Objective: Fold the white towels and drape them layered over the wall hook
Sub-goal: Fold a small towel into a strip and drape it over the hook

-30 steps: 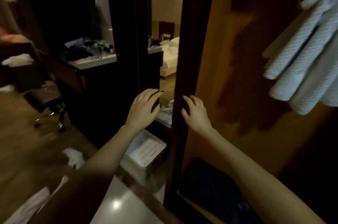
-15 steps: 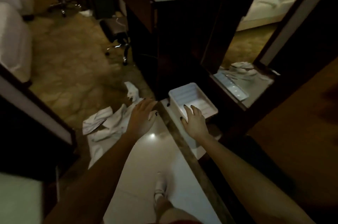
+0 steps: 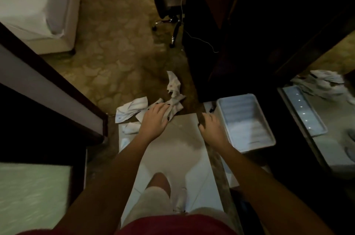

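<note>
Crumpled white cloth towels (image 3: pixel 134 109) lie heaped on the floor where brown patterned carpet (image 3: pixel 115 52) meets pale glossy tile (image 3: pixel 184 150). The left hand (image 3: pixel 154 119) is over the heap, fingers spread and released; whether they touch it I cannot tell. The right hand (image 3: pixel 211 128) hangs just beside a white rectangular plastic bin (image 3: pixel 242 111), fingers loosely bent, holding nothing

White towels (image 3: pixel 132 109): unfolded, crumpled in a loose heap, lying across the line where the carpet (image 3: pixel 115 52) meets the pale tile (image 3: pixel 182 148). One strip twists up onto the carpet. A flatter piece lies at left. A small bunch sits on the tile. The left hand (image 3: pixel 154 119) overlaps the heap's middle; whether it touches cannot be told.
</note>
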